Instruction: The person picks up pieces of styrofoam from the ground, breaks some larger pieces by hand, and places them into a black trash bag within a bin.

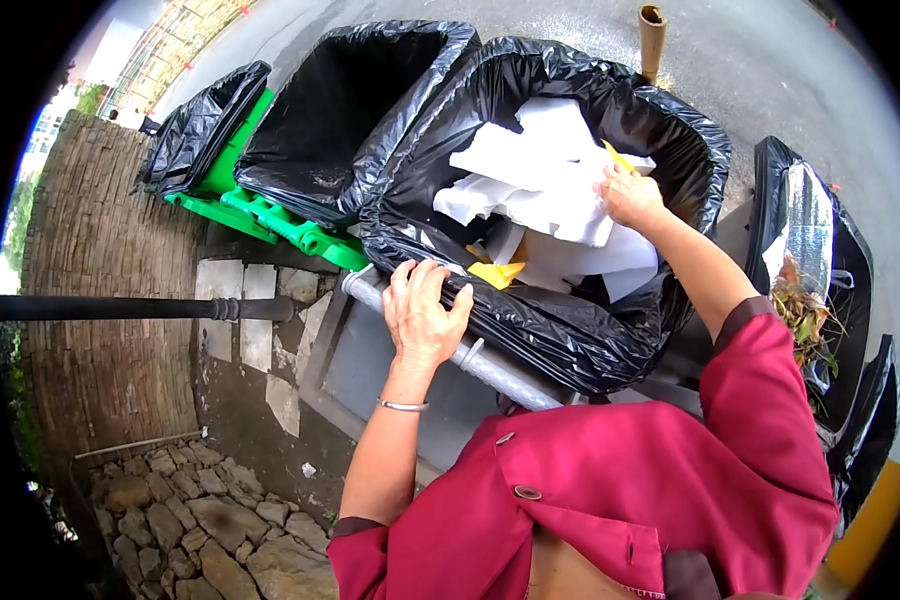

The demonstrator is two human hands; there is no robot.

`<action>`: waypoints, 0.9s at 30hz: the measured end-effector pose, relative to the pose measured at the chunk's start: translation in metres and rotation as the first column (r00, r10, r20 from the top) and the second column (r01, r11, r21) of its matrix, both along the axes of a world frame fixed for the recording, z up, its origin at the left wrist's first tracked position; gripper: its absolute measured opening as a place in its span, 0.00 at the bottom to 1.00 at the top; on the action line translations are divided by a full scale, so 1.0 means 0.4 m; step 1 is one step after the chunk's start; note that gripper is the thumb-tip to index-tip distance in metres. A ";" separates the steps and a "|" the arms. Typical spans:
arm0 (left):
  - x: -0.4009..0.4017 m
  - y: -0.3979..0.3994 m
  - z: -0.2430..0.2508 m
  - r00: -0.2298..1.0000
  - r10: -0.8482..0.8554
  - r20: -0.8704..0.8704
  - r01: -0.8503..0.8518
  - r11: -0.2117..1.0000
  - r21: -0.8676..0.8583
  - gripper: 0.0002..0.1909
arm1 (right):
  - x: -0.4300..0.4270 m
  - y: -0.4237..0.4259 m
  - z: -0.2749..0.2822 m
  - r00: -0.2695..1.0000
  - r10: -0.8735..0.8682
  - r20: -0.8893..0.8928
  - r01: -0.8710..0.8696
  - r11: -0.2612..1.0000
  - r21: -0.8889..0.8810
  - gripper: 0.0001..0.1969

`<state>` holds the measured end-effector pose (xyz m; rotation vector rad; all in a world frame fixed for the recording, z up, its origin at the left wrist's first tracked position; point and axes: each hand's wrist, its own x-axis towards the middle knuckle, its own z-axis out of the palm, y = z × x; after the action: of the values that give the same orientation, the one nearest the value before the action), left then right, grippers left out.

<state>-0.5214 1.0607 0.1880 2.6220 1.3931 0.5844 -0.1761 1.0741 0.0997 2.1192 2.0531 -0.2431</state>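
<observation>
A large bin lined with a black plastic bag stands before me. In it lies a heap of broken white pieces, foam or paper. My right hand reaches in, its curled fingers touching the right side of the heap. A yellow piece shows just above those fingers; whether they grip it or the white material is hidden. My left hand rests palm down on the near bagged rim, fingers spread, beside a grey handle bar. Another yellow scrap lies inside the bin near this hand.
Left of this bin stands a green bin with a black liner. At right, another lined bin holds dry leaves. A bamboo post rises behind. A dark pole and stone paving are at left.
</observation>
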 end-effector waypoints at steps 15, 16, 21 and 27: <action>0.000 -0.004 0.004 0.999 0.001 0.035 -0.001 1.000 -0.012 0.16 | -0.278 -0.016 -0.105 0.866 0.427 0.260 -0.409 0.904 -0.120 0.43; -0.004 -0.003 0.001 0.999 -0.007 0.041 0.007 1.000 -0.010 0.16 | -0.279 -0.024 -0.103 0.909 0.378 0.174 -0.367 0.925 -0.094 0.39; -0.008 -0.007 0.001 0.999 0.011 0.052 -0.013 1.000 0.025 0.16 | -0.241 -0.025 0.061 0.964 0.252 0.080 -0.240 0.961 -0.135 0.28; -0.014 -0.013 0.006 0.997 0.055 0.047 -0.054 0.998 -0.019 0.15 | -0.082 -0.044 0.342 0.825 -0.109 -0.555 0.056 0.992 -0.111 0.29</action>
<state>-0.5269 1.0555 0.1904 2.5465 1.4532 0.6341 -0.2090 1.0563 0.2366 2.2709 2.1675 -1.0715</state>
